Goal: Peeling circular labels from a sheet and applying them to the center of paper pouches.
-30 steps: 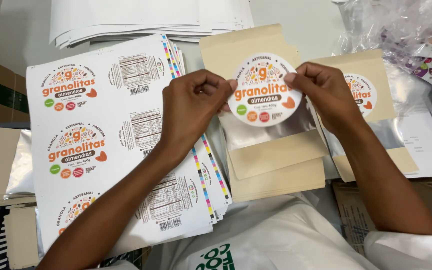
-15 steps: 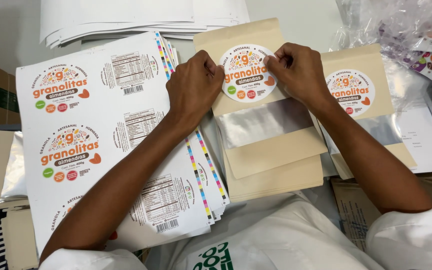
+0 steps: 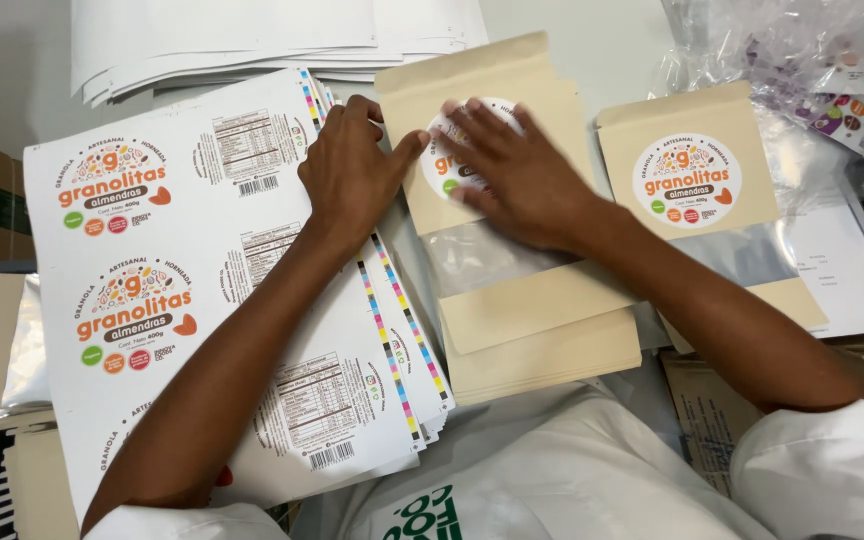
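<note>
right hand (image 3: 522, 175) lies flat, fingers (image 3: 472, 125) spread and pressing a round label (image 3: 449, 165) onto the top kraft pouch (image 3: 497, 200) of a stack at the worktop's middle. left hand (image 3: 352, 170), fingers together, thumb out, steadies the pouch's left edge. step judged: smoothing the label; next needs even pressure outward. label sheets (image 3: 182, 270) lie left, a labelled pouch (image 3: 697, 190) right, clear plastic bags (image 3: 802, 60) at the far right corner.

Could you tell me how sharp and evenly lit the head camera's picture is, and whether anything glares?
Head view: light is even and soft, shadows faint; the right hand on the round label is slightly motion-blurred; the left hand and the label sheets are sharp; the crumpled plastic wrap shows bright glare.
</note>
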